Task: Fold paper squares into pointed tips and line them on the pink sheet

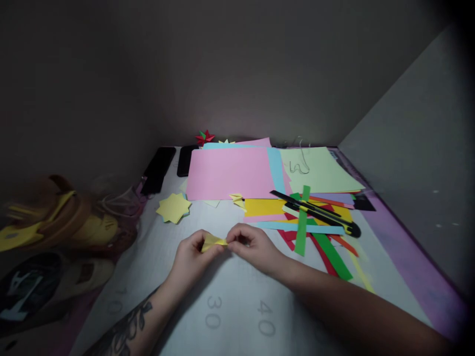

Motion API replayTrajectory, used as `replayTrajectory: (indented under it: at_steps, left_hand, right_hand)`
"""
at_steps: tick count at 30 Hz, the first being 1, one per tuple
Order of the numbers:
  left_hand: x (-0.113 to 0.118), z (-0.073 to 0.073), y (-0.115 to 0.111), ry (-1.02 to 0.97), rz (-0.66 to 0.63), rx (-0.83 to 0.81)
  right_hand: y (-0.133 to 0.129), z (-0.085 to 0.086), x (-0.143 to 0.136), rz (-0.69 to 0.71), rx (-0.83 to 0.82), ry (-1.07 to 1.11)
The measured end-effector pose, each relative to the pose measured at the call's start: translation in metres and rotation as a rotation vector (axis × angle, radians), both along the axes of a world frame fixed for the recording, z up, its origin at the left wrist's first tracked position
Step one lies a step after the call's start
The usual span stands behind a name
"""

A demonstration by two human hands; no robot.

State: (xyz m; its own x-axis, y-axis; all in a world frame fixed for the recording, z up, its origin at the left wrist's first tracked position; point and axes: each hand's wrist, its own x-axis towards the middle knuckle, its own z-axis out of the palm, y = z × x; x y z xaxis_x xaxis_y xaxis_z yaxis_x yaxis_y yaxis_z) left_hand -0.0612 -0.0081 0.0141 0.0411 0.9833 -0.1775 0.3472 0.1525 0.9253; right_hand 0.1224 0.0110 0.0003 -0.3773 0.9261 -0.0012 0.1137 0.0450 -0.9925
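A small folded piece of yellow paper [212, 241] is held between my two hands above the white mat. My left hand [191, 254] pinches its left part between thumb and fingers. At its right tip, the thumb and forefinger of my right hand [258, 249] are closed on the paper. Beyond my left hand lies a yellow star-shaped stack of paper [173, 208], with a bit of blue at its edge. Another small folded yellow paper piece [237, 200] rests just past my hands, by the edge of a pink sheet [230, 173].
Right of my hands, a black utility knife [322, 212] lies over coloured paper strips [302, 230]. Pale green sheets [319, 170] carry a bent wire [302, 165]. Black phones [160, 163] and a red-and-green paper star [205, 137] sit at the back. Blurred toy-like items [81, 217] crowd the left.
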Motion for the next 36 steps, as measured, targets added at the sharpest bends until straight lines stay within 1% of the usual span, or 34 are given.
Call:
replayTrajectory:
  at_steps: [4, 9, 12, 15, 19, 23, 27, 33, 36]
  left_hand:
    - [0.0025, 0.0029, 0.0024, -0.046, 0.039, -0.058]
    - [0.002, -0.002, 0.0043, -0.103, 0.049, -0.093]
    - [0.0014, -0.004, 0.0042, -0.135, 0.058, -0.099]
    - [0.0023, -0.0018, 0.0034, -0.152, 0.042, -0.101]
    - [0.0044, 0.0017, 0.0021, -0.141, 0.033, -0.076]
    - [0.0053, 0.0007, 0.0004, -0.143, 0.012, -0.058]
    - [0.0056, -0.0009, -0.0017, -0.145, -0.038, -0.004]
    - [0.0058, 0.0012, -0.002, -0.092, -0.06, 0.018]
    - [0.0042, 0.0005, -0.0014, -0.06, -0.071, 0.038]
  right_hand:
    - [-0.0001, 0.0002, -0.0003, -0.015, 0.038, -0.004]
    - [0.0005, 0.0006, -0.0011, 0.02, 0.173, 0.046]
    - [0.0006, 0.0019, -0.0012, 0.009, 0.192, 0.02]
    - [0.0001, 0.0019, -0.0017, -0.019, 0.216, -0.033]
    - [-0.0018, -0.0001, -0.0024, -0.029, 0.285, -0.048]
    - [-0.0037, -0.0011, -0.0014, 0.016, 0.355, -0.006]
    - [-0.0037, -0.0012, -0.0005, 0.026, 0.38, -0.028]
    - [-0.0035, 0.0007, -0.0007, 0.068, 0.411, -0.039]
    - [-0.0037, 0.0017, -0.0003, 0.063, 0.409, -0.028]
